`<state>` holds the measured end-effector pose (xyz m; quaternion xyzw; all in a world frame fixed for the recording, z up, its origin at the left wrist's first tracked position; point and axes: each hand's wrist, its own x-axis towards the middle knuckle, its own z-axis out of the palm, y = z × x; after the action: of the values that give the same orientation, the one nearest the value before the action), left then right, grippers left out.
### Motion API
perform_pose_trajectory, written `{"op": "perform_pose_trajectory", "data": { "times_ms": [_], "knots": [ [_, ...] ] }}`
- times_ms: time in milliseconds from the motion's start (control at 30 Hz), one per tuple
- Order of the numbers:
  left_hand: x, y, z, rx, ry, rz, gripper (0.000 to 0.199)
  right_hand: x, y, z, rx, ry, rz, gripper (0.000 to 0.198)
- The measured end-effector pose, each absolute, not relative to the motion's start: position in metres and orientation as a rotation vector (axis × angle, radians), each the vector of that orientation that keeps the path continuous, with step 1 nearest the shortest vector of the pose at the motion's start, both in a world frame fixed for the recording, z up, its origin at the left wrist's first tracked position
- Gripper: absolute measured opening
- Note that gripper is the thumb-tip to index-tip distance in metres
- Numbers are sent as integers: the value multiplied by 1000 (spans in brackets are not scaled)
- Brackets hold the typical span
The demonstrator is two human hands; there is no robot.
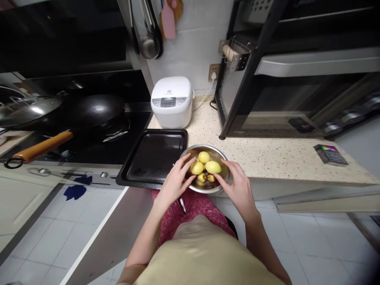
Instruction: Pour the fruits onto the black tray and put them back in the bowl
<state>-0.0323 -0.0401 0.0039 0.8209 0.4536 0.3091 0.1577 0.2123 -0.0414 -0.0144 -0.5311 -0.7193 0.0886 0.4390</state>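
Note:
A round metal bowl (204, 190) sits at the counter's front edge, holding several smooth yellow oval fruits (213, 167) and smaller yellow ones with brown patches (202, 177). I cannot make out the exact kind. My left hand (177, 176) reaches over the bowl's left rim, its thumb and fingers apart around the left yellow fruit (196, 168). Over the right rim, my right hand (237, 181) has its thumb and index finger spread, with the thumb beside the fruit. Neither hand has lifted anything. Some of the fingers are hidden.
Left of the bowl lies a black baking tray (157, 156), with a white rice cooker (172, 102) behind it. A wok with a wooden handle (44, 146) is on the stove. To the right stand an oven (282, 103) in a rack and a small dark box (330, 154).

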Motion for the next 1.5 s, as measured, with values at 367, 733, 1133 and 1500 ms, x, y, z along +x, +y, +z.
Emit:
{"op": "perform_pose_trajectory", "data": {
  "times_ms": [367, 733, 1133, 1500],
  "knots": [
    [-51, -45, 12, 2276, 1571, 1108, 44, 239, -41, -15, -1403, -1657, 152, 37],
    [-54, -52, 17, 2246, 1587, 1230, 38, 235, -38, -37, -1476, -1508, 574, 62],
    [-56, -52, 6, 2311, 1505, 948, 64, 213, -20, -49, -1558, -1210, 1251, 20],
    [-88, -46, -12, 2231, 1488, 610, 146, 197, 48, 2, -1585, -1468, 1062, 15]
  ]
}}
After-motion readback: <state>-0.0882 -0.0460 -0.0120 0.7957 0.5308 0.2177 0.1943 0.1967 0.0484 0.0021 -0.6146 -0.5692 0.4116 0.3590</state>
